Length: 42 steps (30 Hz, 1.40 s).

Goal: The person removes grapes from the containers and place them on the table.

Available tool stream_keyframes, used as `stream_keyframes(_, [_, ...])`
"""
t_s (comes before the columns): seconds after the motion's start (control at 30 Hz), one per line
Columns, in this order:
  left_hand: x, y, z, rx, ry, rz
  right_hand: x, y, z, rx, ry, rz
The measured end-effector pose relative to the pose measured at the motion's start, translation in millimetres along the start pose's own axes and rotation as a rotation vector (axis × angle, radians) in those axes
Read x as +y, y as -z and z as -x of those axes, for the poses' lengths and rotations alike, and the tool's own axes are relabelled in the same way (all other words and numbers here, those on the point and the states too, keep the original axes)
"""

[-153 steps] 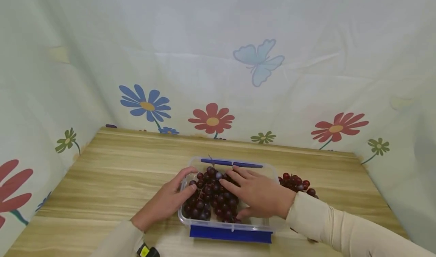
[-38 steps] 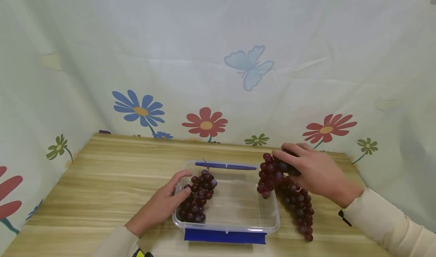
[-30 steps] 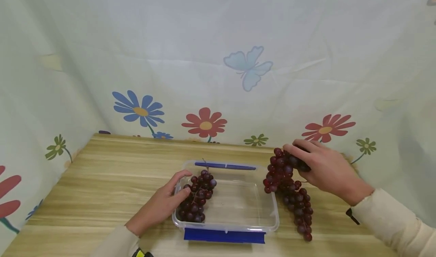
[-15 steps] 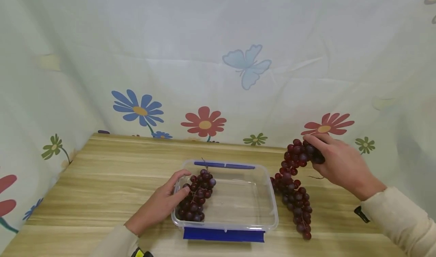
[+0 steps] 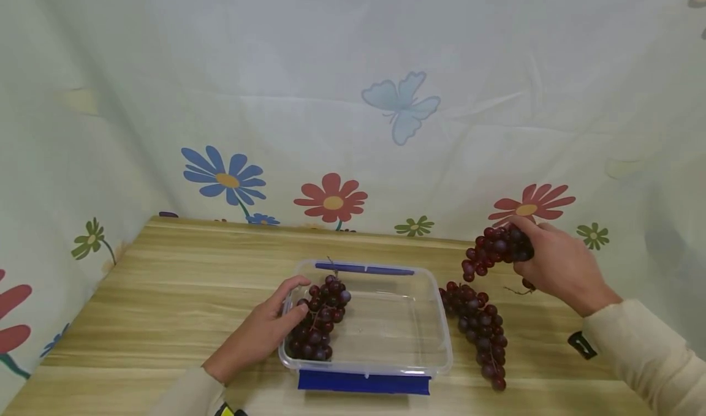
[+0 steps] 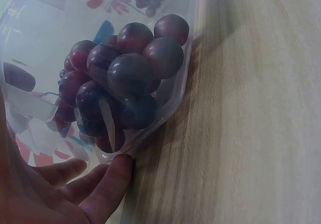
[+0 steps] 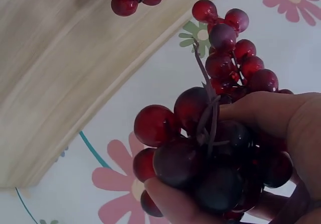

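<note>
A clear plastic food container (image 5: 386,367) with blue clip flaps stands on the table. My left hand (image 5: 265,330) grips its left side, thumb over the rim and other fingers against the outer wall in the left wrist view. Inside, at the left, lies a bunch of dark red grapes (image 5: 320,321). My right hand (image 5: 562,269) holds a second bunch of grapes (image 5: 493,250) above the table at the back right. That bunch's stem (image 7: 208,103) shows in the right wrist view. A third bunch (image 5: 480,330) lies on the table just right of the container.
The wood-grain table (image 5: 220,269) ends at a pale curtain (image 5: 276,97) printed with flowers and a butterfly. The curtain also closes off both sides. Part of another grape and stem (image 5: 521,290) shows below my right hand.
The grapes in my right hand have left the container and moved right, past its rim, clear of the bunch on the table. My left hand stays on the container's left side.
</note>
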State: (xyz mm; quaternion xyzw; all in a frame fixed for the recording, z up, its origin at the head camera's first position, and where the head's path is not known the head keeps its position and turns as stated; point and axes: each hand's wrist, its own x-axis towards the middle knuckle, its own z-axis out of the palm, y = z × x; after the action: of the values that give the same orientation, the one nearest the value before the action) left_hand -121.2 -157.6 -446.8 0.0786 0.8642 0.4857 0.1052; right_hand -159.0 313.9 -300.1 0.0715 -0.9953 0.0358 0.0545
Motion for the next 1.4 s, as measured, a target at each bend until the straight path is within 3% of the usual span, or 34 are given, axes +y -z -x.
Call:
stream_keyframes(0.47, [4.8, -0.3, 2.4, 0.01, -0.007, -0.004, 19.2, -9.0, -6.5, -0.094, -0.079, -0.034])
stream_keyframes(0.97, [6.2, 0.7, 3.6, 0.004, 0.013, -0.017, 39.3, -10.4, -1.5, -0.123, -0.157, -0.036])
stream_keyframes(1.4, [5.5, 0.6, 3.1, -0.001, 0.0, -0.009, 57.1, -37.0, 5.8, -0.154, -0.2, -0.071])
